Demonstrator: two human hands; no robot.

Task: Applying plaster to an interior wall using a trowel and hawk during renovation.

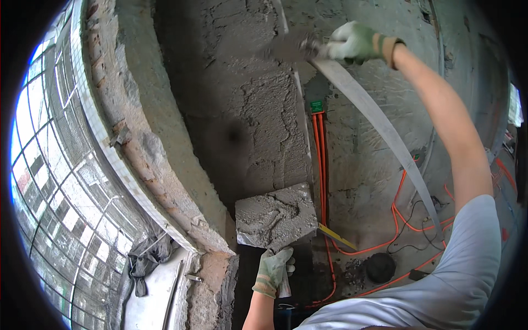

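Note:
My left hand (273, 270), in a pale green glove, is closed round the handle under a plasterer's hawk (245, 237). Wet grey mortar (275, 212) lies across the hawk's flat square top, with ridges and hollows in it. Up at the wall, my right hand (355, 43), gloved too, grips a trowel (291, 47) smeared by motion. The trowel is over a strip of freshly coated wall (264, 115), rough in the middle and smoother toward the left. A thin pale edge strip (301, 110) runs down the right side of the coat.
A long grey straightedge (379, 118) slants down beneath my right arm. Orange conduits (323, 165) drop from a green box (316, 106) and wind over the floor. Low down are a yellow bar (338, 236) and a dark bucket (380, 268). A barred window (71, 203) stands left.

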